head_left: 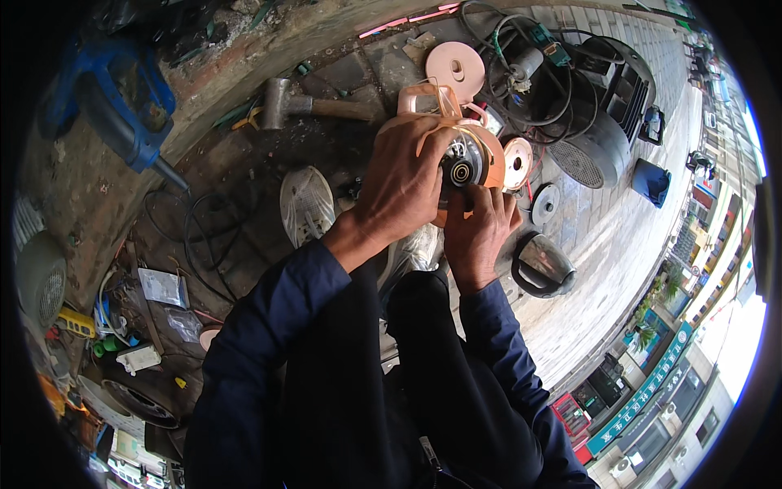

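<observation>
An orange-pink electric kettle (492, 147) is tipped over above my feet, with its opened underside facing me. In that underside sits a round black connector (461, 171) with brass-coloured rings, and pale wires show just above it. My left hand (403, 175) wraps the kettle's left side, thumb stretched along the rim. The bent fingers of my right hand (481, 228) press together at the connector's lower edge; whatever lies under the fingertips is hidden. Beside the kettle on the right rests a pale ring-shaped cover (518, 163) with a hole in its middle.
A pink disc base (454, 72), a hammer (305, 106) and a motor with coiled cables (599, 151) lie beyond. To the right are a grey disc (546, 204) and a black-rimmed shiny lid-like part (543, 265). A blue power tool (122, 106) stands left, above scattered parts.
</observation>
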Motion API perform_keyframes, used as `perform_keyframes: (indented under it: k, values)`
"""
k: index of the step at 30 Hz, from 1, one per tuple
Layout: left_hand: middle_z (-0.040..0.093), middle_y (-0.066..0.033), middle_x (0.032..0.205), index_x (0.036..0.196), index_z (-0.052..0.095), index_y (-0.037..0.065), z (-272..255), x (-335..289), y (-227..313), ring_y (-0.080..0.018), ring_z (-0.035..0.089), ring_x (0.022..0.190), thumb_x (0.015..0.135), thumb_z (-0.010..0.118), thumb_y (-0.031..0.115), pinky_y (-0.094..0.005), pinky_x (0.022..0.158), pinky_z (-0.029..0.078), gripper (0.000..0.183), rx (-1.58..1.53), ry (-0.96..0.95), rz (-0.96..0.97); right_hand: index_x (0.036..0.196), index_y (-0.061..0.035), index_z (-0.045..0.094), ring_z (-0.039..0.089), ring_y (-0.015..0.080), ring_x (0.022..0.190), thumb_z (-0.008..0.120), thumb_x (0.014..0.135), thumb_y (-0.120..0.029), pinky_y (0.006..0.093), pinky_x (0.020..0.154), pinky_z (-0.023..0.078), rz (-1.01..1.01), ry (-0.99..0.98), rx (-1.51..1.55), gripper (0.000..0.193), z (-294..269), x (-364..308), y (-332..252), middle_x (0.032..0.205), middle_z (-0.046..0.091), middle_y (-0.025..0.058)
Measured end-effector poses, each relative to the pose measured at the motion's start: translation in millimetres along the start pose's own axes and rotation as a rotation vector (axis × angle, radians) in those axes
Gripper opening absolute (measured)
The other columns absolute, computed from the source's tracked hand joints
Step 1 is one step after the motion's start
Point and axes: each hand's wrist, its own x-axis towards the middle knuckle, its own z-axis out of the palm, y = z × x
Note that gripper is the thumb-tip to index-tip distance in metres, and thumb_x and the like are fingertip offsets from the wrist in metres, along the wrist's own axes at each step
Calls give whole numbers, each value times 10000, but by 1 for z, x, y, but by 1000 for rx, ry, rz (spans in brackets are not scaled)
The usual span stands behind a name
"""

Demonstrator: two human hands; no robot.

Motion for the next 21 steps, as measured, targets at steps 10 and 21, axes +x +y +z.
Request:
perform_keyframes:
  k: [10, 21]
  values:
    - [606, -187, 1386, 1426, 593, 28, 0, 3, 2, -392, 588, 1346, 839, 699, -53, -534, 1162, 443, 601, -19, 18, -2, 1023, -111, 748, 609, 325, 1037, 759, 934, -201, 510, 1053, 375, 31, -7, 36, 127, -3, -1, 0, 1009, 676, 85]
    - [592, -176, 1499, 1529, 495, 52, -1, 1, 0, -399, 567, 1383, 806, 752, -72, -538, 1178, 437, 777, -1, -18, 1, 1018, -114, 752, 607, 326, 1045, 759, 932, -204, 503, 1048, 377, 27, 22, 44, 125, 1, -2, -2, 1003, 676, 76]
